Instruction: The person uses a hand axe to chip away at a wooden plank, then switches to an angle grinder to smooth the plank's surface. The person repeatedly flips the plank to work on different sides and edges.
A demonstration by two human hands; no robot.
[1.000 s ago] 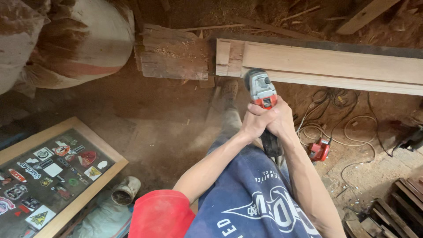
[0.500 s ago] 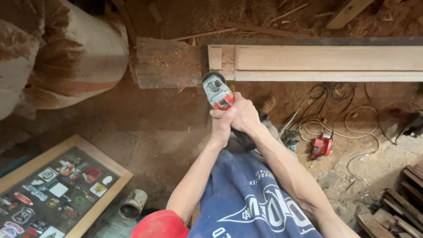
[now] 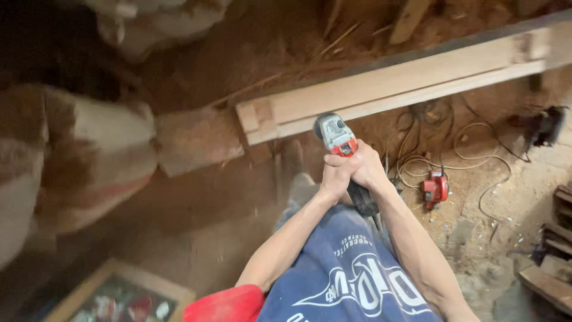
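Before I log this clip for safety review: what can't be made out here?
Head view only:
- Power tool: working end faces away; left hand and right hand cover its grip.
- Framed picture: blurred and cut by the bottom edge.
- Plank: runs off the right edge.
- Red device among cables: too small to identify.

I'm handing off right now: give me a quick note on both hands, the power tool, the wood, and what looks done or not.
Left hand and right hand: both wrapped together around the body of the grey and red power tool, held out in front at arm's length.
The tool's head points toward the long pale wooden beam; whether it touches the wood cannot be told.
The beam lies across the sawdust-covered floor, its notched end at the left.
A small red tool and loose cords lie to the right.
Done: no fresh work on the beam can be made out.
Left: the beam near the tool looks untouched.
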